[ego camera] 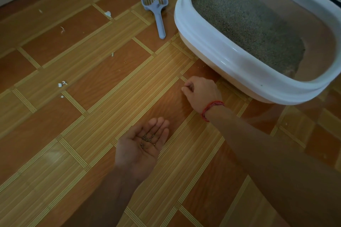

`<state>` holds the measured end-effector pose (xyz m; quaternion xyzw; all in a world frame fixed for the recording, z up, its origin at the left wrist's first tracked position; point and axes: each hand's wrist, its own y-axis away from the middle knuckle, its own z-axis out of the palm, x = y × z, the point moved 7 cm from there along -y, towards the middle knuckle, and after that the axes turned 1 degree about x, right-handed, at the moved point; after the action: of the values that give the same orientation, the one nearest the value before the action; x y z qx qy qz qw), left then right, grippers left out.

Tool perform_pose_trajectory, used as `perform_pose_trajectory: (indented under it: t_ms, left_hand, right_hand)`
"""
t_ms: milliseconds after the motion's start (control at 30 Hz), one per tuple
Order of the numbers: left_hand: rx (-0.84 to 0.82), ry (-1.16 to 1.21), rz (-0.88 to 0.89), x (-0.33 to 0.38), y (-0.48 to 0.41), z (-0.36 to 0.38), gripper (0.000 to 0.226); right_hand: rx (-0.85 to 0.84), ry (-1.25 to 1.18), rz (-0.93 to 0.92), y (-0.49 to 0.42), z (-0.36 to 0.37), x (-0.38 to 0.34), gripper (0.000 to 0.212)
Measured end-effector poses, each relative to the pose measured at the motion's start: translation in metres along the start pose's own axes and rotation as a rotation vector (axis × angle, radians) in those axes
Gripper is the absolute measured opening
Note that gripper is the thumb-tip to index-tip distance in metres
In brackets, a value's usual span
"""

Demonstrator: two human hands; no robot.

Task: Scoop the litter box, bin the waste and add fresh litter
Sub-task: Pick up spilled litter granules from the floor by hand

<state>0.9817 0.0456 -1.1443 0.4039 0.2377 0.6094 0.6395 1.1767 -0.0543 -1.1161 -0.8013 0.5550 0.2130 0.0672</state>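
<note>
Head view. Left hand (142,145), flat and palm up near the litter box (212,42), carried stray grains (147,139); right hand (201,94), just beside the box, curled its fingertips (185,89) to the floor (92,79), and whether it held anything could not be told. Grains were best pinched singly, palm level. Scoop (155,3) lay beyond the box's left end.
</note>
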Motion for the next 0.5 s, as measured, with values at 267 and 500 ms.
perform_pose_trajectory:
  t_ms: [267, 500]
  left_hand:
    - [-0.007, -0.004, 0.002, -0.001, -0.002, 0.001, 0.045]
    - [-0.01, -0.013, 0.005, 0.0, 0.001, 0.003, 0.047]
  right_hand:
    - [-0.033, 0.107, -0.039, -0.003, 0.001, -0.007, 0.018]
    - [-0.078, 0.101, -0.035, 0.003, -0.001, -0.011, 0.018]
